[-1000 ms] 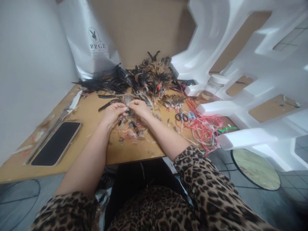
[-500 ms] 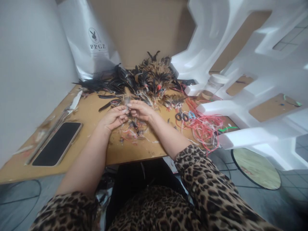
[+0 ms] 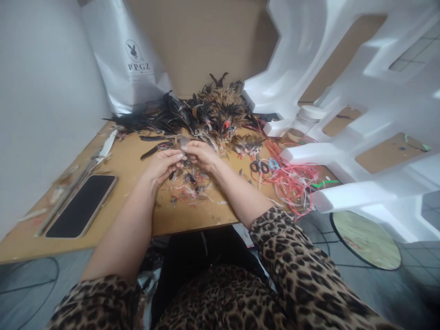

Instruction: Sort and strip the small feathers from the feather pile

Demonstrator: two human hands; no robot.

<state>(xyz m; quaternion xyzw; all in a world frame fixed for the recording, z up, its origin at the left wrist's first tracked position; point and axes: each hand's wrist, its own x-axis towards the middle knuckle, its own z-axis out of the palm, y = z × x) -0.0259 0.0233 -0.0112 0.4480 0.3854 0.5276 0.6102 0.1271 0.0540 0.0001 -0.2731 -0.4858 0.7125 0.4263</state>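
A small brown-grey feather [image 3: 184, 138], blurred, stands up from the pinched fingertips of my right hand [image 3: 202, 155]. My left hand [image 3: 164, 164] is closed too, its thumb and forefinger pressed together close to the feather's lower end; what lies between them is too small to make out. Under both hands, fluff and thread scraps [image 3: 190, 185] litter the tabletop. Just beyond them spreads a heap of dark and brown feathers [image 3: 220, 103], some in bunches bound with red. A small feather bunch [image 3: 248, 144] lies to the right of my right hand.
On the wooden table [image 3: 192, 217] a phone [image 3: 82, 206] lies at left. Black-handled scissors [image 3: 259, 166] rest beside tangled pink and white ties [image 3: 292, 183]. White foam packaging [image 3: 330, 156] and a jar [image 3: 307, 117] stand right, a white bag [image 3: 134, 87] behind.
My left hand has shifted slightly left and down, its fingertips a little further from the right hand's. The feather shows less above my right fingers.
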